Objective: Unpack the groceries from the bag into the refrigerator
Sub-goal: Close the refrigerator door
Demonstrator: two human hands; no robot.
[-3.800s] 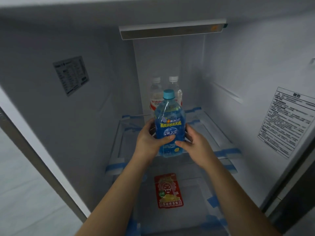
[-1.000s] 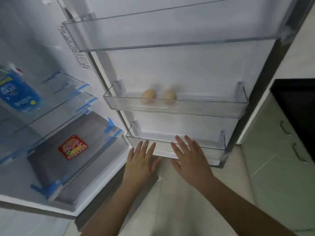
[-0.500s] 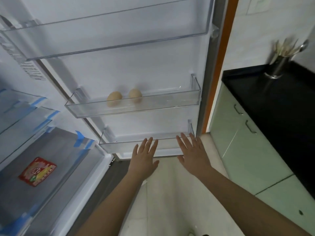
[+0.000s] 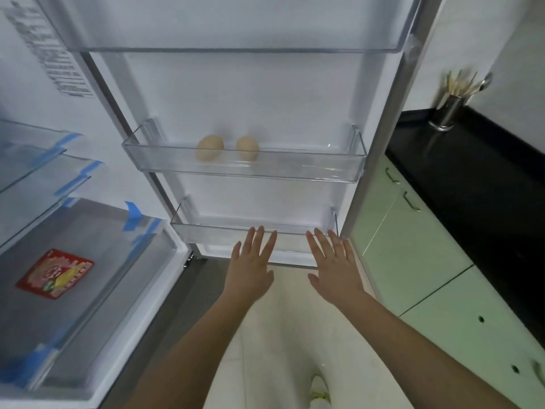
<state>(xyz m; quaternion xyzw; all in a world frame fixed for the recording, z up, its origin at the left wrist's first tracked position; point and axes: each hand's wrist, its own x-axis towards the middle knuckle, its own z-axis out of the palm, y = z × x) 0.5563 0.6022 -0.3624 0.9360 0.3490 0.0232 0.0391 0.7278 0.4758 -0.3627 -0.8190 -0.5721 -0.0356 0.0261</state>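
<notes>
Two eggs (image 4: 227, 148) sit side by side in the middle door bin (image 4: 295, 169) of your open refrigerator door (image 4: 250, 93), slightly apart from each other and left of the bin's centre. Below them the lowest door bin (image 4: 206, 234) holds nothing you can see, and above them a wider top door bin (image 4: 224, 39) spans the door. One red snack packet (image 4: 54, 274) lies flat on the grey bottom of the refrigerator compartment (image 4: 97, 246) to your left, under clear shelves (image 4: 38, 178) edged with blue tape (image 4: 132, 215).

Your left hand (image 4: 250, 267) and right hand (image 4: 334, 265) are both stretched forward, palms down, fingers (image 4: 256, 239) spread wide and holding nothing. The tips of both hands overlap the front of the lowest door bin in the picture; you cannot tell whether they touch it. The hands are near each other but apart.

To your right, a black bench (image 4: 472, 187) tops pale green cabinets (image 4: 413, 252) and carries a metal cup of utensils (image 4: 448, 112) near the wall. Pale floor tiles (image 4: 283, 335) lie below your arms, and a shoe (image 4: 318, 389) shows at the bottom edge.
</notes>
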